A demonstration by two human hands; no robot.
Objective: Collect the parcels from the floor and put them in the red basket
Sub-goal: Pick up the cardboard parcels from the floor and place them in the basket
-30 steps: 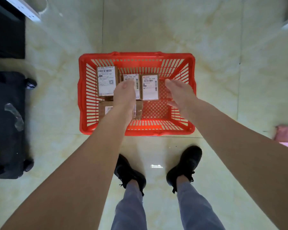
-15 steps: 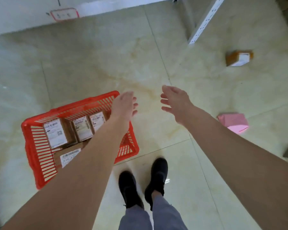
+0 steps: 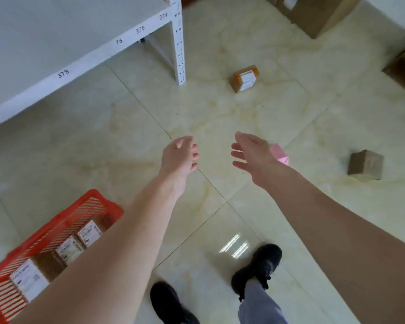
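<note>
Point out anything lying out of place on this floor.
Three parcels lie loose on the tiles, away from the red plastic basket: an orange-taped cardboard box near the white shelf leg, a pink packet partly hidden behind the right hand, and a plain brown box.

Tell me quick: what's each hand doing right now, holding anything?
Left hand: open, fingers loosely curled, holding nothing.
Right hand: open, fingers spread, holding nothing; it partly hides the pink parcel on the floor.

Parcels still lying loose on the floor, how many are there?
3: a labelled orange box near the shelf leg, a pink parcel behind the right hand, a plain brown box far right.
</note>
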